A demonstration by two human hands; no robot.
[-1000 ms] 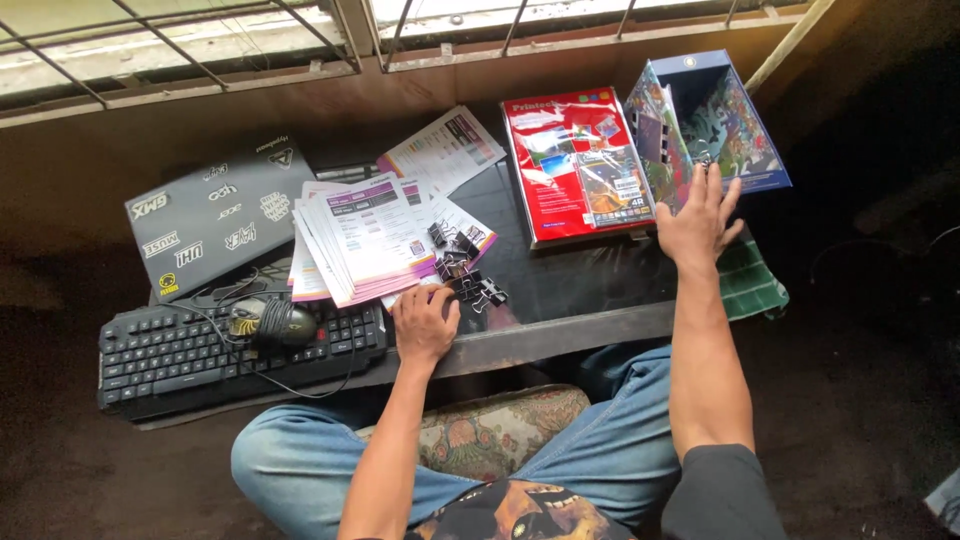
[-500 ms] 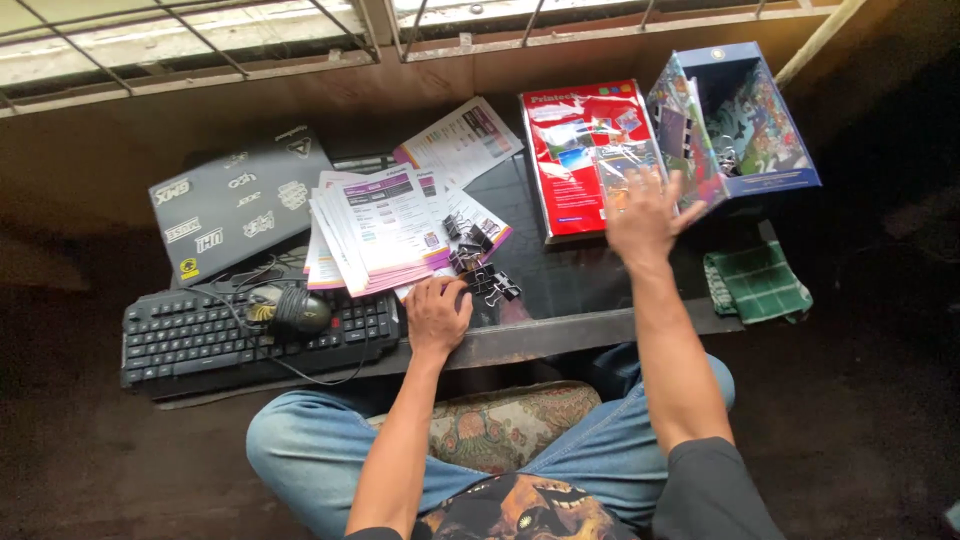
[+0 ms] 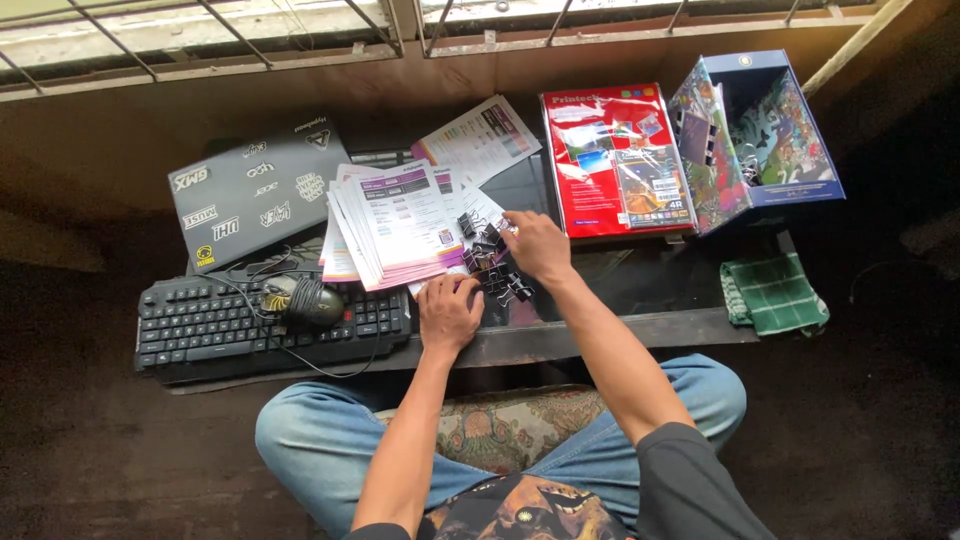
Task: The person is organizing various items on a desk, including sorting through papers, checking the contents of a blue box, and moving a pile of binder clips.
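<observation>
- I judged the step as picking a clip from the pile of black binder clips [image 3: 492, 270] in the middle of the frame, beside the fanned stack of leaflets [image 3: 395, 225].
- My right hand [image 3: 538, 246] sat over the pile, fingers curled together on a clip at its upper edge.
- My left hand [image 3: 448, 312] rested flat and loosely apart at the pile's lower edge, holding nothing.
- Next called for lifting one clip free without snagging its neighbours.
</observation>
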